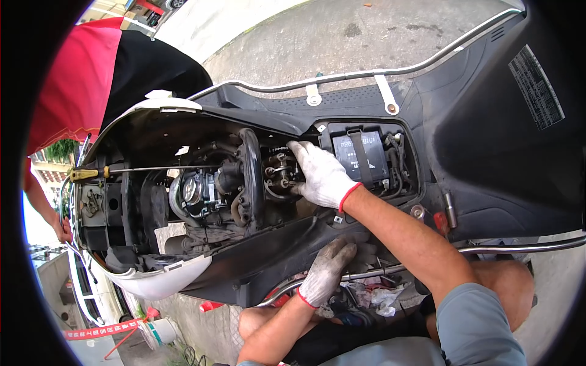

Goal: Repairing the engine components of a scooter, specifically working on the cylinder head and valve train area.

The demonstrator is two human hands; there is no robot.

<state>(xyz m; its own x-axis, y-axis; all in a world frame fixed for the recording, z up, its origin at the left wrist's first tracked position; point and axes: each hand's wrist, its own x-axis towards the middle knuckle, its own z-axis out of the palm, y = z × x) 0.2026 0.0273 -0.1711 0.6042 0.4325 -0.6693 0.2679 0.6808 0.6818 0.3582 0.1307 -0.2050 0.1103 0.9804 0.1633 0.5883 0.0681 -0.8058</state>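
Note:
My right hand (317, 171), in a white glove with red cuff, reaches into the scooter's open body. Its fingers are apart, touching the exposed engine head (279, 171), whose far part they partly hide. Below it, my left hand (326, 271), in a soiled glove, is curled by the black lower body panel (268, 262); what its fingers hold, if anything, is unclear. Right of the engine sits a black strapped battery (345, 155). A long screwdriver with yellow handle (88, 174) lies across the engine bay at left, over hoses and a metal intake part (192, 189).
Another person in red and black (73, 91) stands at the left, a bare hand (64, 230) on a metal rail. A socket (450, 210) and red part (441, 222) lie on the black footboard. Chrome rails (488, 249) edge the scooter. Crumpled packaging (384, 299) lies below.

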